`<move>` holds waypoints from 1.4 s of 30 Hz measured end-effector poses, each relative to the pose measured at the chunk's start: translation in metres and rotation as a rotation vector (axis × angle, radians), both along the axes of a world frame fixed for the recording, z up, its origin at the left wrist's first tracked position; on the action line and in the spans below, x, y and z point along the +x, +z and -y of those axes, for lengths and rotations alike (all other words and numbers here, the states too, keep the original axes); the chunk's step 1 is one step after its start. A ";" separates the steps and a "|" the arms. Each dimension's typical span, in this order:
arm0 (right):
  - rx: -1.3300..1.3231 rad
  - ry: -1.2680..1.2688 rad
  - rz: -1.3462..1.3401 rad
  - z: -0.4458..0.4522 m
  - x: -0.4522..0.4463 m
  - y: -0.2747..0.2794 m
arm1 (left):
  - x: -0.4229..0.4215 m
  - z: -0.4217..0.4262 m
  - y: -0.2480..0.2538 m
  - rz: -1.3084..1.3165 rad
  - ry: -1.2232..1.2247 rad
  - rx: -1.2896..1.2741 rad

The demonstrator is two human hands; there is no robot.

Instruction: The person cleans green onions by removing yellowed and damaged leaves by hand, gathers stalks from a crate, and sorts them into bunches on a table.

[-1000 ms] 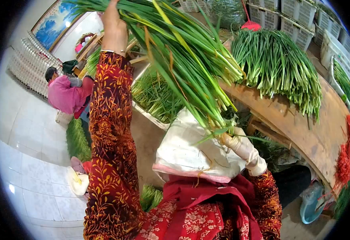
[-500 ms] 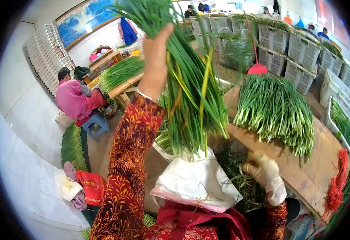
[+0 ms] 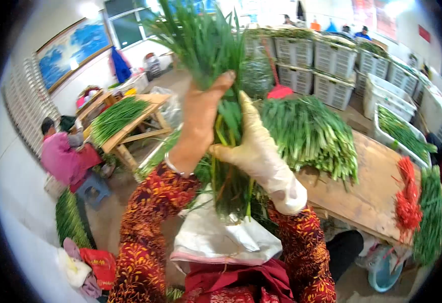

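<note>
My bare left hand (image 3: 198,118) is wrapped round a bunch of garlic chives (image 3: 205,50), held upright in front of me. The leaves fan out above the fist, and yellowed blades hang below it. Just below and to the right, my gloved right hand (image 3: 259,146) closes round the same bunch, thumb on the near side; the far fingertips are hidden. Under the hanging stems a white sack cloth (image 3: 231,240) covers my lap. To the right, a large pile of garlic chives (image 3: 312,136) lies on a wooden board (image 3: 372,177).
Red ties (image 3: 408,197) lie at the board's right end, beside more chives (image 3: 433,217). White crates (image 3: 334,91) are stacked behind, near a red dustpan (image 3: 280,91). At left, a person in pink (image 3: 66,156) sits by a wooden bench (image 3: 152,103). A blue basin (image 3: 385,270) stands lower right.
My right hand has risen from beside the board and taken hold of the bunch below my left hand. The view has turned to the right.
</note>
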State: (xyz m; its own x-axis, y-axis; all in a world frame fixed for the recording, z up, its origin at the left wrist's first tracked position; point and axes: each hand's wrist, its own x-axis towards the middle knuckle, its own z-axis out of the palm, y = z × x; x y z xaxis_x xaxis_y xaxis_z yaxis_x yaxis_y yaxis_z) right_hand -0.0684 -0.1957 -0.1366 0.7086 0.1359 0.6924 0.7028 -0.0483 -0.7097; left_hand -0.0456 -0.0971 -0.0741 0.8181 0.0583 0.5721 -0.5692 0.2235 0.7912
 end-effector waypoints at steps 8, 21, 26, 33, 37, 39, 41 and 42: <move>-0.173 -0.191 -0.132 0.034 -0.022 0.006 | -0.024 0.036 -0.003 -0.108 -0.210 0.062; 0.364 0.126 -0.346 0.082 0.016 -0.043 | -0.002 0.044 -0.042 0.194 -0.296 0.562; 0.356 0.188 -0.533 0.099 0.008 -0.057 | 0.024 0.049 -0.061 0.072 -0.505 0.379; 0.628 0.400 -0.701 0.138 0.021 -0.104 | 0.019 0.049 -0.044 0.161 -0.669 0.557; 0.560 0.444 -0.698 0.109 0.005 -0.073 | 0.005 0.034 -0.036 -0.066 -0.764 0.431; 0.498 0.473 -0.688 0.090 -0.003 -0.054 | 0.010 0.023 -0.047 -0.229 -0.801 0.389; 0.477 0.493 -0.722 0.078 0.000 -0.041 | 0.019 0.002 -0.065 0.363 -0.403 0.503; 0.507 0.479 -0.764 0.076 0.007 -0.043 | 0.015 -0.009 -0.070 0.310 -0.322 0.444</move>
State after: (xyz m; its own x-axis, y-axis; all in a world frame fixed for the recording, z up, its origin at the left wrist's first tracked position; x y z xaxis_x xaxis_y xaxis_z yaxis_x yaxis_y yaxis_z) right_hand -0.0613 -0.2714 -0.1799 0.9318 0.3369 0.1353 -0.0767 0.5468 -0.8337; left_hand -0.0306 -0.0877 -0.1442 0.5473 -0.4612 0.6984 -0.7459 0.1097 0.6569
